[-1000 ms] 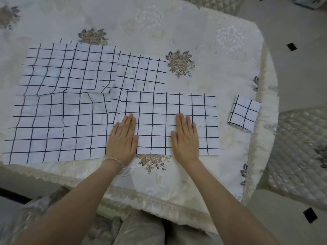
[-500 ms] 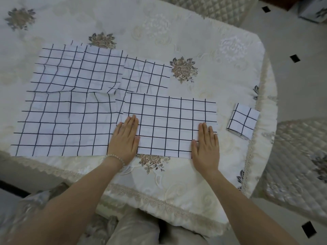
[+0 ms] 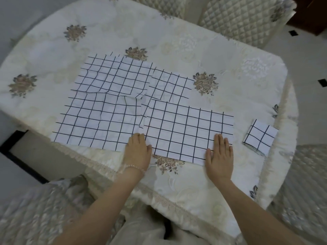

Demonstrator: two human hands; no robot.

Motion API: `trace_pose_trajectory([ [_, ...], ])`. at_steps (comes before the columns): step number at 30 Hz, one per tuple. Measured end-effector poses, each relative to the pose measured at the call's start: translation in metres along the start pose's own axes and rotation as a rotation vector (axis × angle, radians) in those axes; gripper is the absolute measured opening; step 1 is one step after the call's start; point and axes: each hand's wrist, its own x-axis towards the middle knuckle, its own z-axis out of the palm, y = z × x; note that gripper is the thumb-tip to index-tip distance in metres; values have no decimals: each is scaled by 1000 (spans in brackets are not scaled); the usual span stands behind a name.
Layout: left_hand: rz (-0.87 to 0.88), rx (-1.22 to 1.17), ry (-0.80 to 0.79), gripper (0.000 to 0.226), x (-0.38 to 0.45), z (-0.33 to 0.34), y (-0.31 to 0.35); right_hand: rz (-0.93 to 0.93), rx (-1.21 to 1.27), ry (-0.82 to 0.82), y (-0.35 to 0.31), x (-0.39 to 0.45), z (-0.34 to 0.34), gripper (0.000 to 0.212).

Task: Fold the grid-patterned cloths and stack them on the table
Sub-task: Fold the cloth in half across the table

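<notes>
A half-folded white cloth with a black grid (image 3: 187, 131) lies flat near the table's front edge. My left hand (image 3: 137, 152) rests flat on its near left corner. My right hand (image 3: 220, 156) lies flat on its near right corner, fingers spread. Left of it, unfolded grid cloths (image 3: 104, 110) lie spread and overlapping, with another grid cloth (image 3: 169, 85) peeking out behind. A small folded grid cloth (image 3: 259, 138) sits at the right, near the table edge.
The round table (image 3: 194, 41) wears a cream floral tablecloth with a lace hem. Quilted chairs (image 3: 235, 20) stand at the far side, another (image 3: 304, 191) at the right. The folded cloth lies close to the right rim.
My right hand slid from the cloth's middle to its near right corner. My left hand drew back a little toward the near left corner. The view tilted back from the table.
</notes>
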Motion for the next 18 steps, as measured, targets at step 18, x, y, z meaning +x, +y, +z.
trace_pose_trajectory([
  [18, -489, -523, -132, 13, 18, -12, 4, -11, -5, -36, -1, 1, -3, 67],
])
